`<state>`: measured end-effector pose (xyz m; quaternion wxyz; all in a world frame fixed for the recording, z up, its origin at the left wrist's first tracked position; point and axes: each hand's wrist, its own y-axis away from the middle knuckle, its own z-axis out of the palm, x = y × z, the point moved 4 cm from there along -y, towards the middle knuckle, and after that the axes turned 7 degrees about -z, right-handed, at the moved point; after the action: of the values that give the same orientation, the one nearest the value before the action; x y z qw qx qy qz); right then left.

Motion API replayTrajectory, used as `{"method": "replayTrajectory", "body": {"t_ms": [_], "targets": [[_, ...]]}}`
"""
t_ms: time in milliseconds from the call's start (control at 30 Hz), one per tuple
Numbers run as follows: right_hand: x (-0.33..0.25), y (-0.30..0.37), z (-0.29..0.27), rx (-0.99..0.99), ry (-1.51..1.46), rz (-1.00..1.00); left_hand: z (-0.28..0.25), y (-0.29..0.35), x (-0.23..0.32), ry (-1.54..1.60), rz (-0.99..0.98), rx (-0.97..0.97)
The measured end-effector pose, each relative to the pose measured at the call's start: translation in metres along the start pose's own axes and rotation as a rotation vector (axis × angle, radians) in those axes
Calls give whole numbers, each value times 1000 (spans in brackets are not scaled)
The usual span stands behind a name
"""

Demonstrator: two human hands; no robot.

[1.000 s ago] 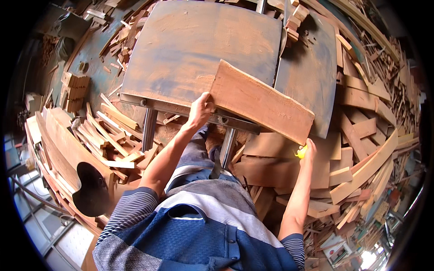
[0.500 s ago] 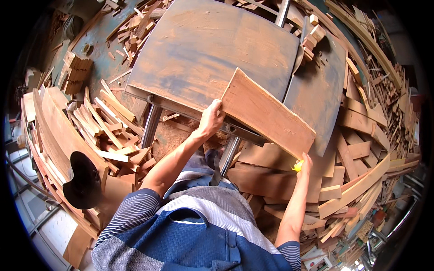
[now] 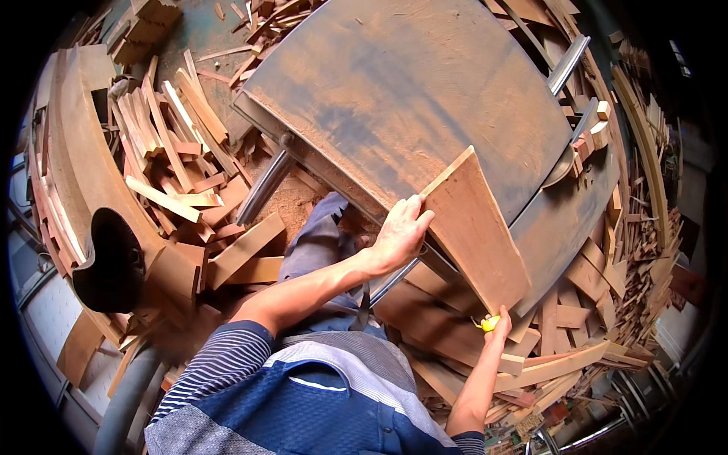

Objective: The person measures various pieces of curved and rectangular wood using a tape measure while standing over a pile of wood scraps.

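Note:
A flat, tapering wooden board (image 3: 481,235) slants over the near edge of a metal machine table (image 3: 394,98) dusted with sawdust. My left hand (image 3: 402,231) is closed on the board's left long edge, fingers on top. At the near, right-hand end of the board, my right hand (image 3: 500,324) grips its corner. A small yellow object (image 3: 489,323) shows between the fingers of that hand; its kind is unclear. The undersides of both grips are hidden.
Offcuts (image 3: 174,144) lie heaped on the left beside a large curved plank (image 3: 98,167). More boards (image 3: 432,322) are stacked below the table's near edge. Several small blocks (image 3: 588,144) sit by a dark curved metal part on the right. A metal bar (image 3: 569,64) sticks out past the far right edge.
The view has turned, so the table appears rotated clockwise. The board has swung to a steeper slant, its far end shifting right. Both hands keep their hold on it.

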<state>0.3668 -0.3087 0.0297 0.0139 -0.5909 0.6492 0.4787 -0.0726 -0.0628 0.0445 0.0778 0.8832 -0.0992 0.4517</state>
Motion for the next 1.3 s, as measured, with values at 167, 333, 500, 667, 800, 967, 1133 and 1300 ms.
{"method": "replayTrajectory", "body": {"t_ms": [167,333,500,667,800,967,1133,1300], "targets": [[-3,3,5,19,-37,13,-1,-5,-1,-4,6,-1],[3,-3,2,-11,-75,-14,-9,-8,7,17,12,-19],[5,-2,8,52,-90,-55,-7,-9,1,47,-32,-141],[6,-1,4,5,-111,-34,-13,-1,1,52,34,-52],[4,3,6,39,-80,-45,-38,7,-1,5,48,-173],[4,0,3,-43,-101,-58,-71,21,-23,-61,93,-153],[7,-1,0,4,-82,-69,-91,-27,-44,-27,116,-68],[7,-2,-1,-13,-89,-72,-69,-131,-29,50,119,-237]]}}
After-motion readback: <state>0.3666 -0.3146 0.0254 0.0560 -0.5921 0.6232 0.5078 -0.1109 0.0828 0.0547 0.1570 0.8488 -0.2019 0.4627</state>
